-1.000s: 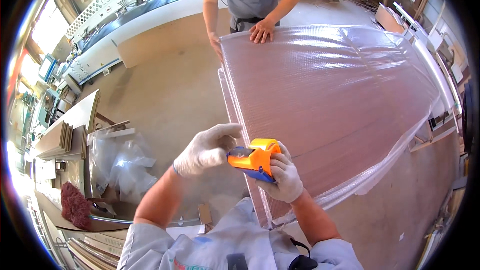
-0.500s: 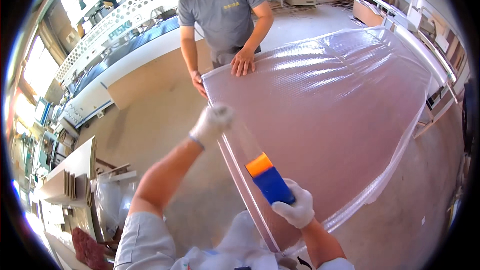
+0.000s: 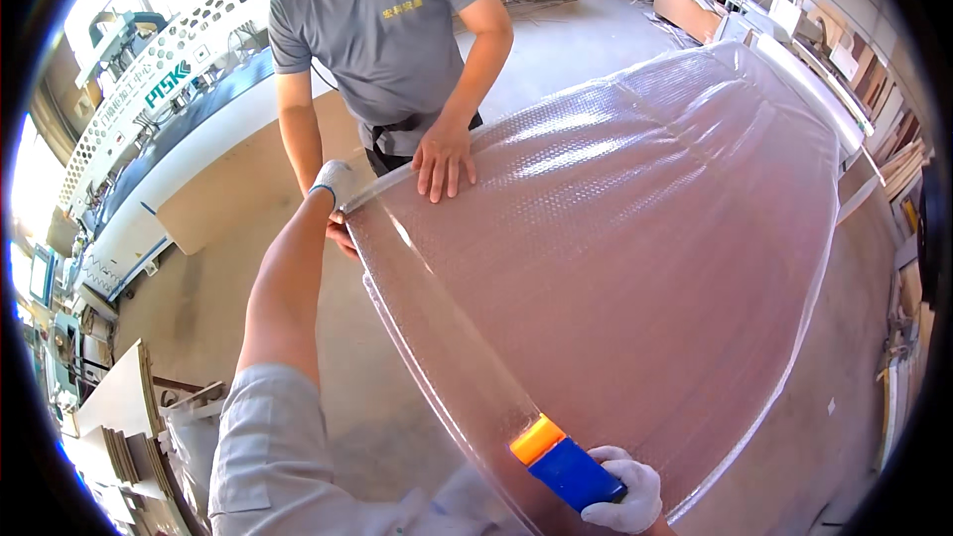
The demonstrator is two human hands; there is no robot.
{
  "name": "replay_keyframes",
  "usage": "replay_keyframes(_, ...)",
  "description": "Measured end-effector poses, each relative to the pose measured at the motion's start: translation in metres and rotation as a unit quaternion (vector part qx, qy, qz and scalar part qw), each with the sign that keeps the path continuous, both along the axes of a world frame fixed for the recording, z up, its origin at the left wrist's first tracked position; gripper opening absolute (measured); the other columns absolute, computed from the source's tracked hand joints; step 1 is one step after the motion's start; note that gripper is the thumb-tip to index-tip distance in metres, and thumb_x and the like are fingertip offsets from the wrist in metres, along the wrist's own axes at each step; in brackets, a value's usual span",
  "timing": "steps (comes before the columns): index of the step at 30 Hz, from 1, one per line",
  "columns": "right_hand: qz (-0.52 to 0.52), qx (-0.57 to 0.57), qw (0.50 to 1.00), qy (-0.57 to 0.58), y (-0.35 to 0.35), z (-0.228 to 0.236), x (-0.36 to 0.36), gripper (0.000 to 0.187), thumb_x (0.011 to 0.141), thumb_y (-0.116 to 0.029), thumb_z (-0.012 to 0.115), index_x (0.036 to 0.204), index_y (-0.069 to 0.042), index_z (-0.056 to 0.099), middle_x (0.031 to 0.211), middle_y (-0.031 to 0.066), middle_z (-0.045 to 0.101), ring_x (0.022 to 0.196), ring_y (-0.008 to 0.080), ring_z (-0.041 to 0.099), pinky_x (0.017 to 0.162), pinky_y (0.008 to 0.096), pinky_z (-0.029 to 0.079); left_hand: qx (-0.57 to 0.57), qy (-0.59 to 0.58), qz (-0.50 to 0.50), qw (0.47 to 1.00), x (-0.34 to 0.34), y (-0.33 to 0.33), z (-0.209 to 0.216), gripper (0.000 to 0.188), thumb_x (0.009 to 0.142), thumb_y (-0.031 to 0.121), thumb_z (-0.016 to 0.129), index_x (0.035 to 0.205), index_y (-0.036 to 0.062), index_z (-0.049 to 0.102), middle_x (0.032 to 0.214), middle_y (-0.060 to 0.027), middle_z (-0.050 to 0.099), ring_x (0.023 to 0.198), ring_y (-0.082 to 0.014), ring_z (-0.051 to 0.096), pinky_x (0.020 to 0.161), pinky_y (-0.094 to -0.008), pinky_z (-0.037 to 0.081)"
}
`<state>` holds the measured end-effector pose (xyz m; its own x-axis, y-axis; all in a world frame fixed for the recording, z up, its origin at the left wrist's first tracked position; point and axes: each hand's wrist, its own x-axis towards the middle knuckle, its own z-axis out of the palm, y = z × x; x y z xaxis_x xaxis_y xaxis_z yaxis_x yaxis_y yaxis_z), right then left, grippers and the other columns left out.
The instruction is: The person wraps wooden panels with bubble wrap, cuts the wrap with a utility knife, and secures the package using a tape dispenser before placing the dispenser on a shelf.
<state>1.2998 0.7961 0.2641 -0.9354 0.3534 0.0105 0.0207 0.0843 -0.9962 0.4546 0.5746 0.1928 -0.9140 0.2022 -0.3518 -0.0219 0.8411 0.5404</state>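
Observation:
A large flat panel wrapped in clear bubble wrap (image 3: 635, 268) spreads before me, brownish-pink through the film. My right hand (image 3: 632, 493), in a white glove, is closed around a blue and orange tape dispenser (image 3: 571, 471) at the panel's near left edge. From its orange end a strip of clear tape (image 3: 452, 318) runs up along the left side toward the far left corner. There my left hand (image 3: 336, 181), also gloved, is closed at the tape's far end; its fingertips are hidden.
Across the panel a person in a grey shirt (image 3: 382, 30) rests one hand (image 3: 445, 159) on the wrap and holds the corner with the other (image 3: 342, 236). A long white machine (image 3: 189, 104) stands at left. Stacked boards (image 3: 124, 397) are at lower left.
My left hand has moved away from me to the panel's far left corner, drawing out the tape. The dispenser in my right hand has come nearer to me and lower over the edge.

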Motion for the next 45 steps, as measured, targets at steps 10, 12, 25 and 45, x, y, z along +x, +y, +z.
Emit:
replay_keyframes(10, -0.024, 0.049, 0.998, 0.035, 0.005, -0.012, 0.008, 0.054, 0.067, -0.026, 0.103, 0.106, -0.001, 0.077, 0.113, 0.0193, 0.077, 0.113, 0.0341, 0.074, 0.097, 0.0434, 0.059, -0.152, 0.198, -0.132, 0.959, 0.110, 0.087, -0.002, 0.053, 0.095, 0.047, 0.071, 0.114, -0.0012, 0.079, 0.108, -0.0214, 0.080, 0.106, -0.0351, 0.079, 0.093, -0.0458, 0.060)
replay_keyframes(12, -0.027, 0.072, 0.996, 0.035, 0.005, -0.011, 0.012, 0.050, 0.067, -0.027, 0.102, 0.104, -0.002, 0.079, 0.106, 0.0167, 0.078, 0.113, 0.0350, 0.073, 0.095, 0.0447, 0.060, -0.110, 0.286, 0.031, 0.951, 0.129, 0.096, -0.006, 0.055, 0.096, 0.046, 0.069, 0.130, 0.0029, 0.072, 0.126, -0.0209, 0.075, 0.119, -0.0382, 0.074, 0.102, -0.0467, 0.057)
replay_keyframes(25, -0.041, 0.025, 0.999, -0.010, -0.007, -0.010, 0.017, 0.051, 0.077, -0.026, 0.094, 0.115, 0.002, 0.076, 0.110, 0.0172, 0.074, 0.106, 0.0312, 0.072, 0.095, 0.0410, 0.057, -0.296, 0.262, -0.409, 0.822, 0.110, 0.119, -0.024, 0.047, 0.108, 0.028, 0.045, 0.153, 0.0141, 0.050, 0.136, -0.0244, 0.071, 0.123, -0.0442, 0.070, 0.101, -0.0537, 0.056)
replay_keyframes(45, -0.073, -0.079, 0.994, 0.021, -0.007, -0.021, 0.022, 0.052, 0.084, -0.046, 0.085, 0.103, 0.002, 0.074, 0.085, 0.0059, 0.072, 0.077, 0.0114, 0.067, 0.070, 0.0302, 0.056, 0.137, 0.299, -0.290, 0.899, 0.957, 0.046, 0.051, 0.038, 0.079, 0.024, 0.087, 0.106, 0.0044, 0.069, 0.144, -0.0226, 0.062, 0.140, -0.0457, 0.051, 0.122, -0.0581, 0.033)
